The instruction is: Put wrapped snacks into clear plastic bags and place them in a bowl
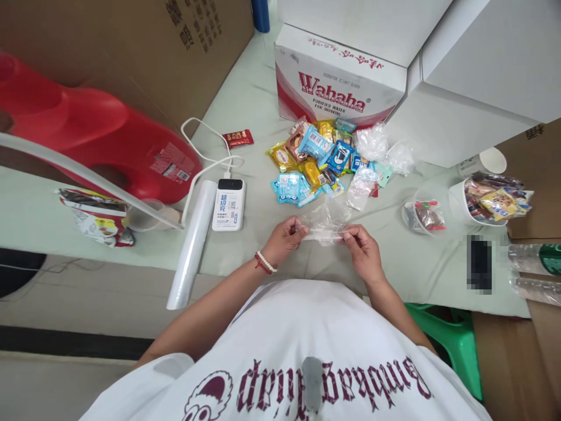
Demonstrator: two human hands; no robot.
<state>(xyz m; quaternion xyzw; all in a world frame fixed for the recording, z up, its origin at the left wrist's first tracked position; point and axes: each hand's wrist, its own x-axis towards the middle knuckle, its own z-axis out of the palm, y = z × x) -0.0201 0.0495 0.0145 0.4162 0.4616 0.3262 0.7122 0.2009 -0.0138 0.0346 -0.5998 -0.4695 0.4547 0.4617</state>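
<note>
**Bag pinched at both ends**

My left hand [284, 238] and right hand [362, 248] each have a closed grip on the clear bag [325, 225]. Thumb and forefinger pinch its near edge from either end, so the thin film is stretched between them. The bag sits on my side of the snack pile [315, 164], close to it, with its loose body crumpled toward the pile. I cannot tell whether it rests on the surface [245, 105] or hangs just above it.

I judge the step in hand to be working the bag's mouth apart. To do that well, I would hold both pinches light and right at the rim. I would rub the two layers against each other with a thumb rather than tug outward, because film this thin looks likely to stretch or tear before it parts. Holding it short of the snack pile also matters, so no wrapper catches in it.

Left of the snack pile lie a white power bank [228, 203] and a roll of film [193, 242] that overhangs the surface's edge. Right of the pile stand cups [473, 202] stuffed with packets. Behind it is a Wahaha box [337, 88].
</note>
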